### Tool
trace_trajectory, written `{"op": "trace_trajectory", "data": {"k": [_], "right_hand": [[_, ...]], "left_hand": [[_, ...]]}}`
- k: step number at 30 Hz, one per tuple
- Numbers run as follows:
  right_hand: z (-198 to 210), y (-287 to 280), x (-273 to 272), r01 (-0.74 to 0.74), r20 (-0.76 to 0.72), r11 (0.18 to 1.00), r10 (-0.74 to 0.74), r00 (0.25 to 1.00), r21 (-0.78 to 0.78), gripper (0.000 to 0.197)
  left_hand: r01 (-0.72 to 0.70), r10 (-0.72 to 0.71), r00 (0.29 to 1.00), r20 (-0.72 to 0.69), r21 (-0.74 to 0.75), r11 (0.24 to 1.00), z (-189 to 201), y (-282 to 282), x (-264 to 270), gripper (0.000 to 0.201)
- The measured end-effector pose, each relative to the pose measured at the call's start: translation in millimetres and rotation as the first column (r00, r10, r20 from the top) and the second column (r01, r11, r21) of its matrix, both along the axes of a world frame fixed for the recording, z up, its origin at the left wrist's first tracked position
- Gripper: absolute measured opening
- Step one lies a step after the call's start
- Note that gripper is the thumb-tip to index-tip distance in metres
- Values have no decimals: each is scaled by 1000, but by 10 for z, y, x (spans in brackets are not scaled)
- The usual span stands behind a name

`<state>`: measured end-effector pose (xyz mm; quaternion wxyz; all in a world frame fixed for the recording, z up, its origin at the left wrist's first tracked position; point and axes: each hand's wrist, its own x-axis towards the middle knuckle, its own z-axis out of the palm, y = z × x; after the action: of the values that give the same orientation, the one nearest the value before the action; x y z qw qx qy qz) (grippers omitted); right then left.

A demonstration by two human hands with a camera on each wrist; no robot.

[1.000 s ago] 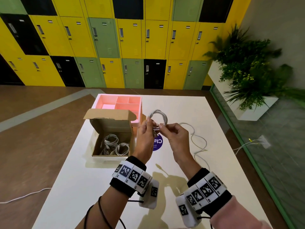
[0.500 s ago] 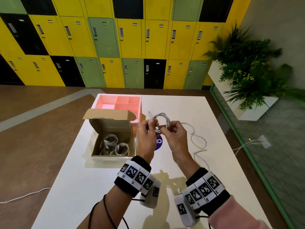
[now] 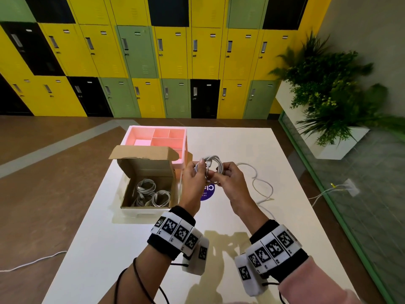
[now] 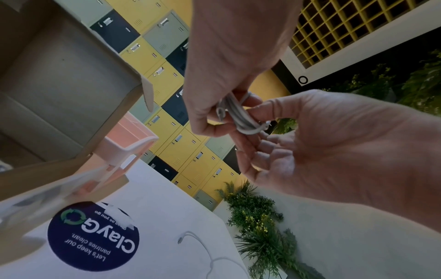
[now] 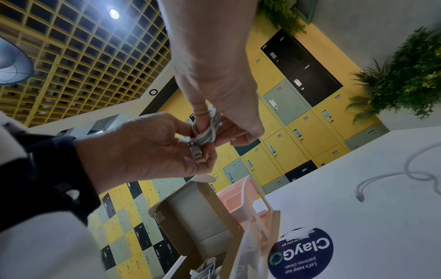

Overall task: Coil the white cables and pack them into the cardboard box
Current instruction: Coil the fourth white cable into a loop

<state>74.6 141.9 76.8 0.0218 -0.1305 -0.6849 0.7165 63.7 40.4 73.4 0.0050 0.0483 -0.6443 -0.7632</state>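
**Coil held in both hands, tail end being tucked**

At the centre of the head view, the left hand (image 3: pixel 192 178) and the right hand (image 3: pixel 232 181) hold 1 coiled white cable (image 3: pixel 210 164) up in the air between them, above the white table (image 3: pixel 219 216). Both hands pinch the loops from opposite sides, fingers curled tightly on the bundle; this likely keeps the turns from springing apart while the loose end is wound round them. In the right wrist view a connector plug (image 5: pixel 197 153) sticks out below the left hand's fingers, so the tail looks almost secured.

The cardboard box (image 3: pixel 151 187) stands left of centre, lid flap propped up and back so the opening is free. Packed cables (image 3: pixel 153 194) already lie coiled inside. Behind it, touching or just beside, sits a pink divided tray (image 3: pixel 157 137). 1 loose white cable (image 3: pixel 260 185) still trails uncoiled at the right of the hands, near a round blue sticker (image 3: pixel 208 191).

Compared with 1.0 s ago, the hands sit closer together and the coil looks smaller and tighter. The box, tray and loose cable lie unchanged.
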Motion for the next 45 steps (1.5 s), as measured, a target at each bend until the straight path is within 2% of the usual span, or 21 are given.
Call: {"op": "trace_trajectory", "data": {"k": [3,6,10,13,15,19,22,25,28,32,37,42,45], "right_hand": [[38,48,6,-57,2,998,57,998,6,34],[42,89,22,-113,-36,992,115,993,51,39],[15,85,55,-58,-156,984,85,984,169,45],[23,97,57,-40,-200,989,69,977,145,47],[24,107,52,-49,-214,988,81,974,149,45],[-1,90,53,-27,-250,980,77,965,197,37],[8,64,81,-32,-291,973,100,952,231,27],[24,69,83,-51,-295,973,118,948,225,20],[56,116,50,-16,-281,991,53,958,133,23],[96,191,24,68,-217,996,-79,973,-57,38],[38,165,-18,130,-106,990,-136,985,-56,25],[62,199,-67,121,-92,982,-135,987,-144,36],[71,194,-67,103,-129,985,-121,984,-138,33]], "left_hand": [[19,-21,999,39,52,998,28,-14,-9,23],[41,-52,996,79,144,989,53,-46,-19,29],[78,-104,991,88,252,964,60,-78,-47,39],[151,-184,981,55,377,914,101,-96,-45,32],[190,-221,975,28,408,893,129,-114,-38,27],[191,-217,976,20,395,898,122,-116,-42,30],[159,-182,983,29,368,916,103,-102,-50,24],[184,-196,981,0,341,922,122,-104,-20,25],[224,-229,973,-25,320,920,131,-130,-1,25],[314,-311,949,-47,183,932,93,-161,14,37],[323,-308,945,-109,171,931,74,-115,52,25],[291,-274,954,-122,157,944,47,-99,67,23],[278,-263,960,-100,194,941,53,-94,49,22]]}}
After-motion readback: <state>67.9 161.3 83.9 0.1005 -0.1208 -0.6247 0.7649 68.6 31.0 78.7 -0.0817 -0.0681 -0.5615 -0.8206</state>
